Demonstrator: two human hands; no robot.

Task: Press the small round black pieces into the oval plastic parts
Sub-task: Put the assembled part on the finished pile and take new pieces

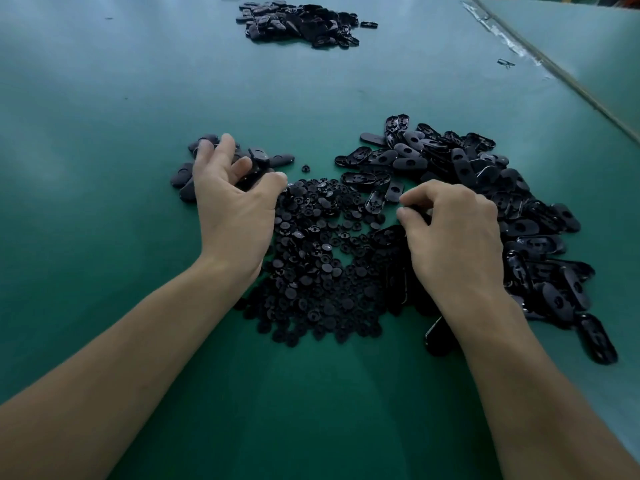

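spreads the fingers (225, 147) of the left hand (235, 202) wide and slack over a small cluster of oval parts (263, 157), gripping nothing, probably sorting or setting aside done ones. curls the fingers (415, 197) of the right hand (453, 237) tight at the inner edge of the big heap of oval parts (485, 174); cannot tell whether pinching anything. works with the pile of small round black pieces (318, 265) lying between both hands, likely for short reaches either way. sees a further heap (298, 20) far up the green bench (104, 133). finds no brand, label or writing.
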